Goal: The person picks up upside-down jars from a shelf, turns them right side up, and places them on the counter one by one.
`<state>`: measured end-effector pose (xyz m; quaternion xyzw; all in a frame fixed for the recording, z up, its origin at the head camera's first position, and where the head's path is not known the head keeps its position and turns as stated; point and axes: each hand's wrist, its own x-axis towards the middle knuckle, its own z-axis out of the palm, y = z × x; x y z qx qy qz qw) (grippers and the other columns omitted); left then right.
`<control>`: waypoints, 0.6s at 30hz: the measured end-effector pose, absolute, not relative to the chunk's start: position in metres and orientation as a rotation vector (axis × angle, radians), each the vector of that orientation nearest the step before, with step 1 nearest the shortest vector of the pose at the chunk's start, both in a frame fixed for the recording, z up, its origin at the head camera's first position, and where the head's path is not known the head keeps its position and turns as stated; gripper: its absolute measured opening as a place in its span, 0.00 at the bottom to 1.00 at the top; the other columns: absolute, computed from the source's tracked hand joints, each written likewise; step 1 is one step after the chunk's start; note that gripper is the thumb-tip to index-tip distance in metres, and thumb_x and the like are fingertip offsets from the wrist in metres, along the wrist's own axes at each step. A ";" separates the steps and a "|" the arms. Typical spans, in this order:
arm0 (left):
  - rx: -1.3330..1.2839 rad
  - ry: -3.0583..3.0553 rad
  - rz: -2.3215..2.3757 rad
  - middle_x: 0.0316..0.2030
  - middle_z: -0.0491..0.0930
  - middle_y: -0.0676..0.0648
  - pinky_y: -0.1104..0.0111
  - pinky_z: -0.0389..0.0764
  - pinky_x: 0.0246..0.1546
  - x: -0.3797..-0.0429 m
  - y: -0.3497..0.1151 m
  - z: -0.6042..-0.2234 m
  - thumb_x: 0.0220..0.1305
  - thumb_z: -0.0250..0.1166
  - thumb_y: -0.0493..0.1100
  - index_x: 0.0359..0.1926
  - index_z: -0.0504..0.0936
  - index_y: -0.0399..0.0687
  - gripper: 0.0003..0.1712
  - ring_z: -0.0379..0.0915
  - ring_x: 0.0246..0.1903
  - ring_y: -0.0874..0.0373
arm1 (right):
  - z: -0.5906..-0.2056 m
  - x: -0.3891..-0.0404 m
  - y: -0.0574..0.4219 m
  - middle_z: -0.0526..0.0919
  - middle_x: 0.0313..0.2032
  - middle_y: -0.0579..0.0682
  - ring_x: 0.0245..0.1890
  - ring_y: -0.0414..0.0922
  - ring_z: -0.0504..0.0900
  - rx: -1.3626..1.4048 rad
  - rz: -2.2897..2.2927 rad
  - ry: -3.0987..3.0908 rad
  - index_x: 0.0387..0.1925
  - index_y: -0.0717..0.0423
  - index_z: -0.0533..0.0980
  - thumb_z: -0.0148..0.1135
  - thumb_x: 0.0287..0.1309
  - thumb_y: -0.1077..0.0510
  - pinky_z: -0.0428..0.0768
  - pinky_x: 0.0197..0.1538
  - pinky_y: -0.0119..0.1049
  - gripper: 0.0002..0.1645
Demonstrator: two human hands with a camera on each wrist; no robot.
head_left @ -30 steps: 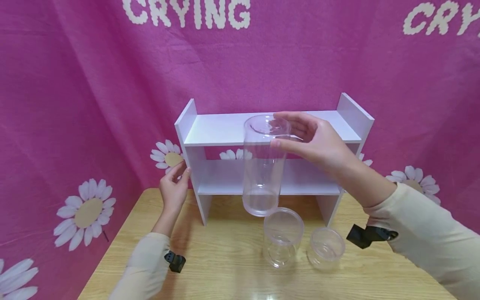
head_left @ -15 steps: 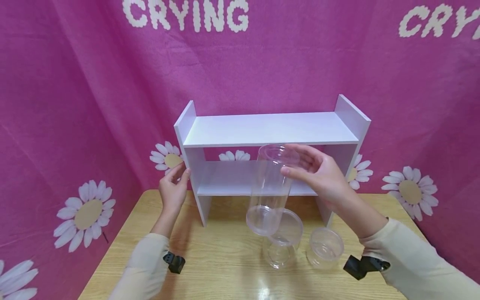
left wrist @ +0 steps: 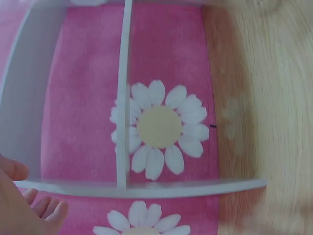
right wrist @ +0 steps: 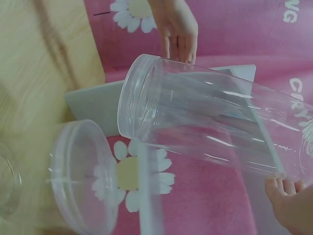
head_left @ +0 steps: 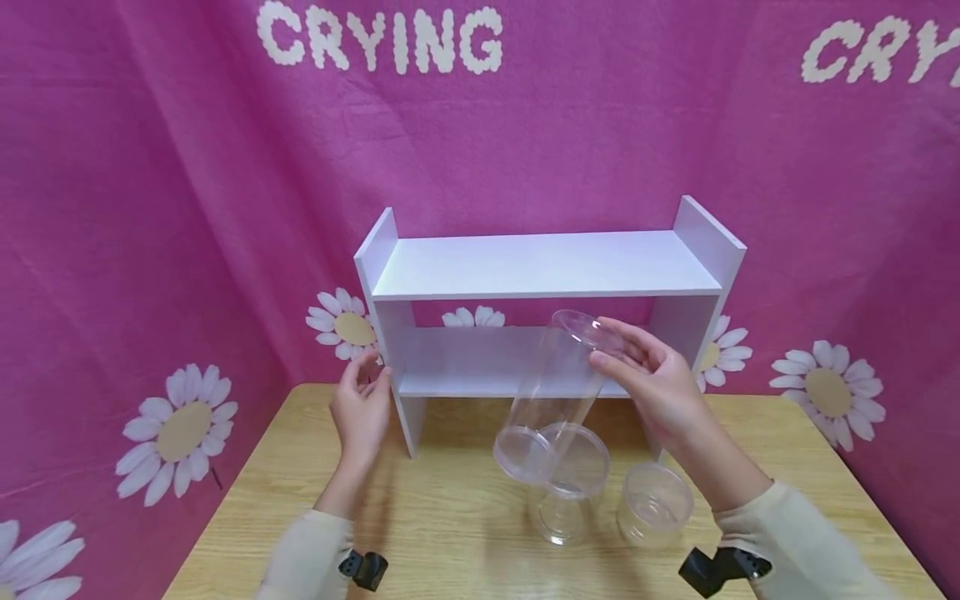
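Observation:
My right hand [head_left: 663, 383] pinches one end of a tall clear plastic jar [head_left: 551, 383] between thumb and fingers, in front of the white shelf [head_left: 547, 265]. The jar tilts, its ridged, wider-rimmed end low and to the left. In the head view that low end overlaps a mid-sized clear jar [head_left: 573, 479] on the table. To the right stands a short clear jar [head_left: 655, 504]. My left hand [head_left: 363, 408] is beside the shelf's left side panel, loosely curved with nothing in it. In the left wrist view, fingertips [left wrist: 57, 211] show right at the panel's edge.
The two-tier shelf stands at the back of the wooden table [head_left: 442, 533]. Behind it and at the left hangs a pink cloth [head_left: 547, 150] with daisies and white lettering. Black wrist cameras [head_left: 363, 570] sit on both sleeves.
The tall jar has come down from before the top shelf to before the lower one, tilting more. My left hand has shifted slightly down and right in view. The jars on the table have stayed put.

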<state>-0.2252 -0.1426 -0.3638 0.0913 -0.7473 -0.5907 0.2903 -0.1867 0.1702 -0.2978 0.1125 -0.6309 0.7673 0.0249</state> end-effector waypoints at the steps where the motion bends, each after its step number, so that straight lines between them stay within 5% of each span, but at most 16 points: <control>1: 0.245 -1.988 -1.577 0.51 0.80 0.34 0.60 0.79 0.56 -0.222 -0.140 -0.364 0.63 0.60 0.33 0.54 0.77 0.35 0.18 0.76 0.53 0.46 | -0.301 -0.187 0.171 0.84 0.43 0.35 0.45 0.30 0.83 0.358 2.413 -1.914 0.50 0.43 0.76 0.61 0.59 0.67 0.80 0.51 0.20 0.20; 8: 0.160 -2.036 -1.698 0.49 0.80 0.34 0.80 0.77 0.49 -0.208 -0.120 -0.370 0.62 0.60 0.33 0.50 0.76 0.32 0.15 0.76 0.52 0.48 | -0.322 -0.186 0.175 0.85 0.45 0.40 0.48 0.36 0.84 0.444 2.623 -1.707 0.48 0.45 0.77 0.55 0.64 0.67 0.80 0.54 0.25 0.17; 18: -0.529 -2.554 -1.973 0.61 0.72 0.34 0.52 0.69 0.66 -0.186 -0.096 -0.376 0.66 0.59 0.45 0.64 0.65 0.34 0.30 0.68 0.62 0.41 | -0.339 -0.185 0.167 0.84 0.47 0.37 0.51 0.34 0.82 0.273 2.757 -1.728 0.49 0.44 0.74 0.54 0.67 0.60 0.79 0.57 0.26 0.12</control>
